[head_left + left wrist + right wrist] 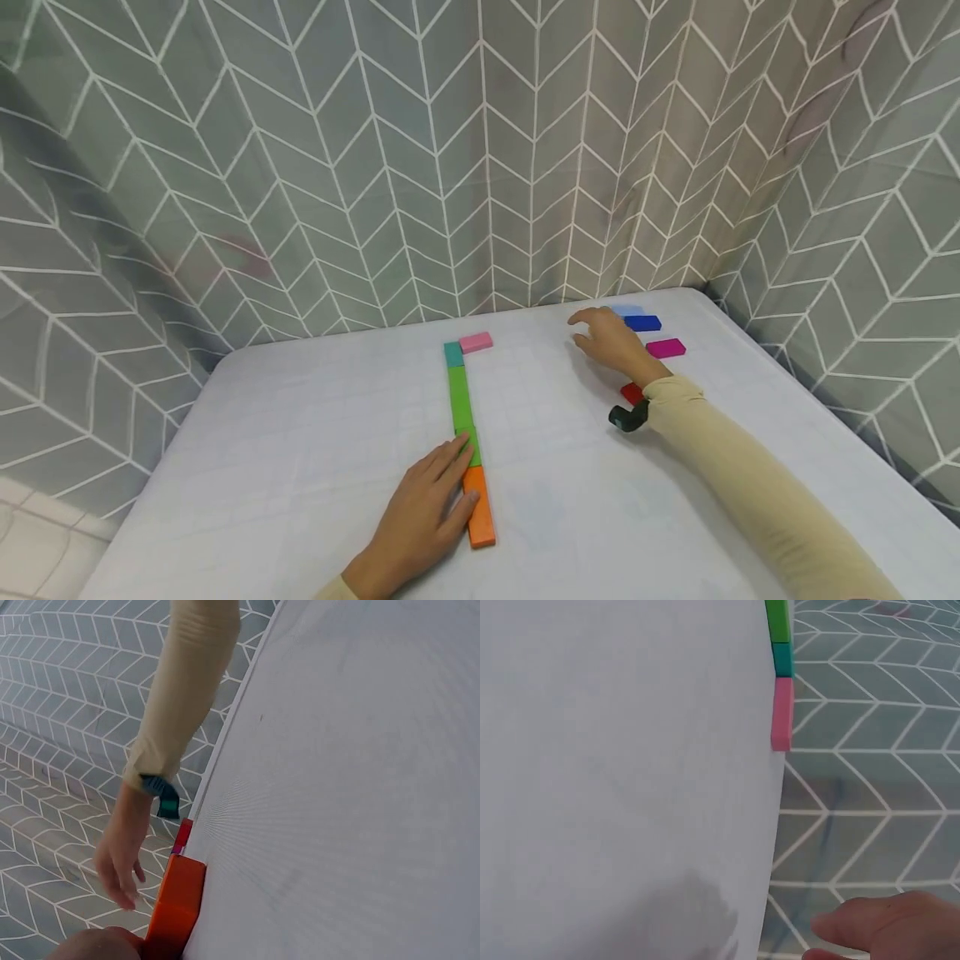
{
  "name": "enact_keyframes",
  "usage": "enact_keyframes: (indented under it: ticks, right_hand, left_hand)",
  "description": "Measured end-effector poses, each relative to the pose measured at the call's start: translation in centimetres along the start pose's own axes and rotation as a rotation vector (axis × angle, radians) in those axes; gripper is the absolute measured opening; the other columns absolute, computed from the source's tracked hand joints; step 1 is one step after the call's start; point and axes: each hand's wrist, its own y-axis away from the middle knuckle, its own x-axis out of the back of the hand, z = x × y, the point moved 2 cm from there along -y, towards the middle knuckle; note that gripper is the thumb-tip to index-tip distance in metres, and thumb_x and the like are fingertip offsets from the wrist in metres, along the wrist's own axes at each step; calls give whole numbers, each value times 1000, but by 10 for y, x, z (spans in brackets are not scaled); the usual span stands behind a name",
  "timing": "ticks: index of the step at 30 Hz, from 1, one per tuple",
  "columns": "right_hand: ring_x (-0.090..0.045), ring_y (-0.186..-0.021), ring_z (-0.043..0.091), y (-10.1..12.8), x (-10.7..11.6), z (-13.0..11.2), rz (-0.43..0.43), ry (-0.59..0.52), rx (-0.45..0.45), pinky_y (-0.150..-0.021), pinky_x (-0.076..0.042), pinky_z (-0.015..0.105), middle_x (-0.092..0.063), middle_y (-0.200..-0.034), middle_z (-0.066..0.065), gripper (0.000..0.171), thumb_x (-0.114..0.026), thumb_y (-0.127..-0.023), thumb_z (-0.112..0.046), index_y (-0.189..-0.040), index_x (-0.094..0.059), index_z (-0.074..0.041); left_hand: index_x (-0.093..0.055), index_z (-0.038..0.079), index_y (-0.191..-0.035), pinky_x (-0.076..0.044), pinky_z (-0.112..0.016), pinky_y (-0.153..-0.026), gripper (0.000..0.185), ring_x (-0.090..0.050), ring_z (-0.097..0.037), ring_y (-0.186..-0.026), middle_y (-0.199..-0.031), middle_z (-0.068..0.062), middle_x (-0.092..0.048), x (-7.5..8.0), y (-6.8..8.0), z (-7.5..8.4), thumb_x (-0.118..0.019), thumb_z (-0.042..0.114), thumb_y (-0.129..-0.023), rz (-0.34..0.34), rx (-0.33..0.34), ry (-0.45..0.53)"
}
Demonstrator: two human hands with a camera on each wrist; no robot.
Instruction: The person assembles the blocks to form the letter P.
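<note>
Resting flat on the white cloth-covered table [300, 467], the left hand [427, 517] lays relaxed, straight fingers on the flat orange rectangular block [480, 512] and the green block [461, 408] at its 12 o'clock; a teal block [453, 354] and a pink block [476, 342] end the row. At 2 o'clock, the right hand [611, 342] hovers loosely spread, holding nothing, beside smooth blue [643, 322], magenta [666, 348] and red [632, 392] blocks.

The left wrist view shows the orange block's matte face [176, 907] and the right hand's hanging fingers [120, 862].

The right wrist view shows the pink block [782, 712] at 1 o'clock and fingertips [870, 926] touching nothing.
</note>
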Motion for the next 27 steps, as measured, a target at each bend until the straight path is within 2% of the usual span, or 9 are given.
enact_keyframes:
  ticks: [6,11,13,20,23,27]
  right_hand:
    - [-48,-132,48,38,18,24,36,-23,-83,-110,-38,65,-61,-135,27,31,-62,-100,-1,-129,-67,6]
    - [-54,-111,46,65,25,41,75,-7,-163,-97,-49,65,-61,-126,30,33,-59,-96,6,-128,-66,6]
    - [-54,-106,45,69,26,46,72,11,-181,-94,-52,63,-60,-123,31,34,-61,-95,7,-129,-66,6]
    - [-46,-128,55,74,30,68,62,101,-251,-102,-43,70,-54,-135,36,43,-59,-91,9,-134,-61,8]
    - [-47,-126,56,78,32,79,47,115,-287,-102,-42,70,-54,-135,36,43,-58,-92,7,-135,-59,10]
    - [-52,-117,54,82,36,85,20,114,-318,-97,-47,69,-58,-127,35,41,-66,-93,0,-132,-60,11]
  left_hand:
    - [-52,7,-154,-37,-51,-115,58,-40,-24,-146,-164,-2,-40,0,-1,0,-59,39,-105,5,0,-5]
    - [-51,7,-154,-36,-50,-116,58,-40,-24,-146,-164,-2,-39,2,-1,1,-57,40,-106,-1,6,-3]
    - [-52,7,-154,-37,-50,-116,58,-40,-24,-146,-164,-2,-39,2,1,2,-56,41,-107,-3,11,-7]
    - [-51,7,-154,-37,-51,-116,58,-39,-23,-147,-164,-2,-39,4,5,2,-56,41,-107,-2,20,-8]
    - [-51,7,-154,-36,-51,-116,58,-38,-23,-147,-165,-2,-38,4,4,2,-55,41,-107,-1,17,-6]
    - [-51,7,-155,-36,-51,-116,58,-38,-24,-147,-165,-2,-38,2,2,2,-54,42,-108,-11,14,7]
